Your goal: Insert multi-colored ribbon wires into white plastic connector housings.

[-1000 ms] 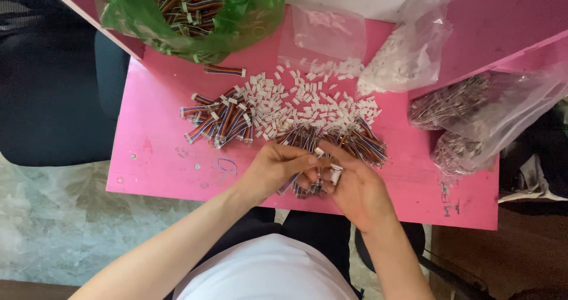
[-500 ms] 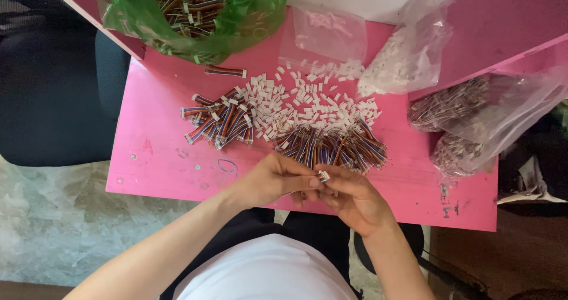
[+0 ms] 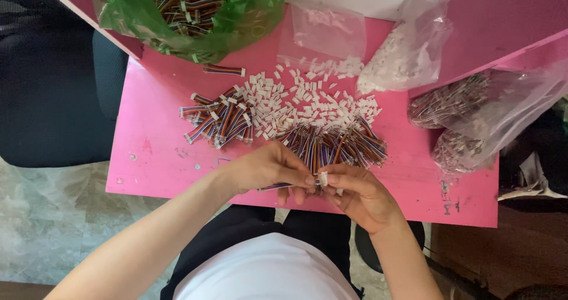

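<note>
Connector [image 3: 323, 178] pinched between left hand [image 3: 269, 171], right hand [image 3: 361, 194].

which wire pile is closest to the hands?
The wide pile of coloured wires right above both hands; the smaller pile lies farther left, and the rest are bagged.

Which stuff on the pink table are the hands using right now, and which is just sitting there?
In use:
left hand
right hand
striped wire piece
small white plug

Just sitting there:
green bag
clear bags
finished wire pile
</note>
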